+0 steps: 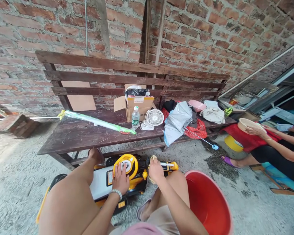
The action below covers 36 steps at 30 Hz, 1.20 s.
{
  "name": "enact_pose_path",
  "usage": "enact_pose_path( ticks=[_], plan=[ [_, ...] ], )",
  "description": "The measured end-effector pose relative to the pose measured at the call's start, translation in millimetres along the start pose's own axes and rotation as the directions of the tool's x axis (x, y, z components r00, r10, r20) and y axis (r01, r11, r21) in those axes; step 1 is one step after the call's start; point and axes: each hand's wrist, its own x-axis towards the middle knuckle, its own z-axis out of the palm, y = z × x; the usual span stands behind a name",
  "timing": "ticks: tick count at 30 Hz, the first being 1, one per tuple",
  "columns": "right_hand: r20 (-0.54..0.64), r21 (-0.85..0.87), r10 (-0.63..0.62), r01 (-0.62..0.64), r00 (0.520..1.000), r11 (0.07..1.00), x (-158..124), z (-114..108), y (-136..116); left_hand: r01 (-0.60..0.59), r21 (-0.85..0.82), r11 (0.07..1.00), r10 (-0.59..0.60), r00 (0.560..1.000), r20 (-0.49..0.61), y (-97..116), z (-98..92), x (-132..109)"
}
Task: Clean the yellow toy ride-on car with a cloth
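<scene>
A yellow and black ride-on toy car (100,182) with a pale grey seat stands on the floor between my legs. My left hand (121,181) lies on its yellow steering wheel (134,160), fingers stretched across the lower rim and hub. My right hand (156,171) is closed around a beige cloth (152,179) at the front of the car. The cloth is beside a yellow-tipped black part (173,166); whether it touches that part is hidden by the hand. Close to my right leg stands a large red bucket (205,199).
A dark wooden bench (71,137) runs along the brick wall. It bears a wrapped umbrella-like roll (98,121), a cardboard box (137,104), a water bottle (135,118), a white fan (155,117) and a silver umbrella (177,122). At right, another person's hands hold a basin (247,125).
</scene>
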Motion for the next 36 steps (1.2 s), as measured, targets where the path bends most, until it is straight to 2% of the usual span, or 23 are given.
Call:
enact_pose_path(
  ticks=[3,7,9,11,14,16,18,20,23,25,30,33,36],
  plan=[
    [0.028,0.029,-0.001,0.001,1.0,1.0,-3,-6,22,-0.003,-0.007,1.0,0.003,1.0,0.014,-1,-1.4,-1],
    [0.089,0.005,0.178,-0.179,0.98,0.984,-2,-19,90,-0.016,-0.005,1.0,0.017,1.0,0.019,-3,2.7,-1],
    [0.122,0.012,0.194,-0.196,0.974,0.98,1,-25,118,-0.013,-0.007,1.0,0.013,1.0,0.009,-3,6.5,0],
    [0.152,0.021,0.189,-0.194,0.97,0.981,6,-30,127,-0.007,-0.009,1.0,0.007,1.0,0.009,-3,9.4,0],
    [0.096,0.124,0.116,-0.127,0.989,0.984,13,-34,104,0.001,-0.002,1.0,-0.001,1.0,0.029,-3,9.8,0],
    [-0.015,0.231,0.004,0.0,1.0,0.973,16,-34,73,-0.006,-0.001,1.0,0.006,0.999,0.044,-3,7.9,0],
    [-0.084,0.258,-0.109,0.127,0.99,0.958,17,-34,38,-0.017,-0.012,1.0,0.018,0.998,0.052,-3,5.8,0],
    [-0.06,0.192,-0.164,0.172,0.985,0.966,19,-36,8,-0.014,-0.027,1.0,0.015,0.999,0.044,-4,5.0,1],
    [0.029,0.076,-0.136,0.133,0.99,0.988,25,-40,-17,-0.005,-0.056,0.998,0.007,0.999,0.035,-5,6.0,1],
    [0.055,0.073,-0.104,0.1,0.993,0.992,33,-43,-21,-0.011,-0.072,0.997,0.014,0.999,0.037,-5,6.2,1],
    [0.126,0.197,-0.015,-0.01,0.992,0.98,62,-52,-17,-0.012,-0.05,0.999,0.016,0.997,0.076,-1,-1.8,-2],
    [0.132,0.305,0.093,-0.13,0.987,0.943,72,-49,-12,-0.002,-0.022,1.0,0.004,0.996,0.095,2,-8.9,-4],
    [0.112,0.347,0.184,-0.212,0.977,0.914,70,-39,5,0.007,-0.001,1.0,-0.007,0.994,0.107,4,-12.3,-5]
  ],
)
